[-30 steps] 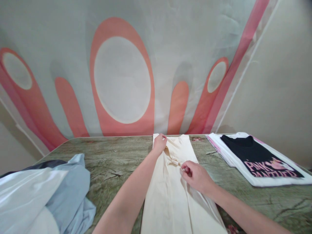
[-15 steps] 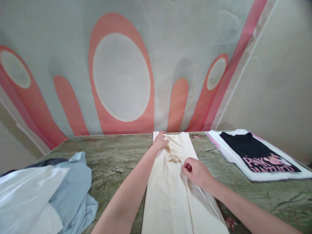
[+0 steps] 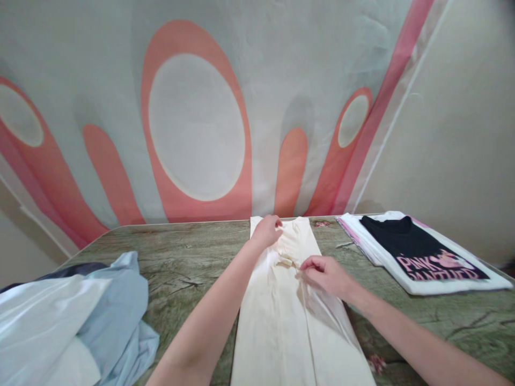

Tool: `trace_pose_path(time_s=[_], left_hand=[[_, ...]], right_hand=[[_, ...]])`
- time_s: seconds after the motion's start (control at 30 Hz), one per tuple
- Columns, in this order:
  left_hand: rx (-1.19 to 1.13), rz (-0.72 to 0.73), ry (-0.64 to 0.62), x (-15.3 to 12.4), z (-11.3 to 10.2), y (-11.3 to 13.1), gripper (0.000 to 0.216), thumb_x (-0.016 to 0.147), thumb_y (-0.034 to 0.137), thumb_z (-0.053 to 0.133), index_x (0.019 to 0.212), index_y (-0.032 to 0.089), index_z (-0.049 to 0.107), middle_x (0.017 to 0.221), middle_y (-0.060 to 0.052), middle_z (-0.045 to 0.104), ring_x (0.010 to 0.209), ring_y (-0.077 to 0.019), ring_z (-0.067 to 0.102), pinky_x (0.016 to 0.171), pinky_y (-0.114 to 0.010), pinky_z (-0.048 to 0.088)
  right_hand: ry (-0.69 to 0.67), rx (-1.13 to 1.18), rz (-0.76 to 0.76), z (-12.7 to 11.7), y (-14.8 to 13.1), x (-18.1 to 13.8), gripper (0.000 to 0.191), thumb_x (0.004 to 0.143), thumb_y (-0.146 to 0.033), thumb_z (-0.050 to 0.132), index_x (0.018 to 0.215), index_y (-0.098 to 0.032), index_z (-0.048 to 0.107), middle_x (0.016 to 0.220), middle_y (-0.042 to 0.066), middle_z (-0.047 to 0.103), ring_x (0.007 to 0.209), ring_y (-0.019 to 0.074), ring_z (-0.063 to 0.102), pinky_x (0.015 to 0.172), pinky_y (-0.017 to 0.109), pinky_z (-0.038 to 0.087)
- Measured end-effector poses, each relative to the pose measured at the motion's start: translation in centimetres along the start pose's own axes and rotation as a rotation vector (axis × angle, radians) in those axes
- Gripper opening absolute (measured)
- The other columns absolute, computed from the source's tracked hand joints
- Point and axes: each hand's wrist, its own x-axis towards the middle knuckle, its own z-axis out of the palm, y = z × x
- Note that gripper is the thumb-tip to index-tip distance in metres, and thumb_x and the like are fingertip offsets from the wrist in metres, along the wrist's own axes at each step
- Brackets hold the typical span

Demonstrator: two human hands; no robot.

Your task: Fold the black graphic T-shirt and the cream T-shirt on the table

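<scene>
A long cream dress lies folded lengthwise down the middle of the table, its far end near the back edge. Gathers and creases show across its narrower upper part. On that upper part rests my left hand, fingers curled in a pinch at the cloth. My right hand is lower and to the right, thumb and fingertips closed on a bit of the dress beside the gathered waist. The fabric lifts slightly there and casts a shadow along the right side.
At the left lies a loose heap of clothes with a white garment and a light blue one. A stack of folded shirts, topped by a black printed panel, sits at the right on the wood-patterned tabletop. Behind hangs a patterned backdrop.
My left hand has shifted slightly right over the upper part of the dress. My right hand has turned from a loose fist into a fingertip pinch at the waist. The view has shifted slightly.
</scene>
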Motion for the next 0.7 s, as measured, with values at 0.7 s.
trace_pose_path(time_s=[0.7], left_hand=[[0.496,0.374,-0.544,-2.6,0.5,5.6,0.02,0.062,0.015,0.061,0.079,0.018,0.07,0.072,-0.002,0.068,0.065,-0.0166,0.059,0.051,-0.022,0.036]], right_hand=[[0.177,-0.32,-0.264,0.5,1.6,0.1,0.016,0.079,-0.013,0.045,0.082,-0.018,0.06,0.079,0.003,0.056,0.065,0.0131,0.052,0.064,0.025,0.041]])
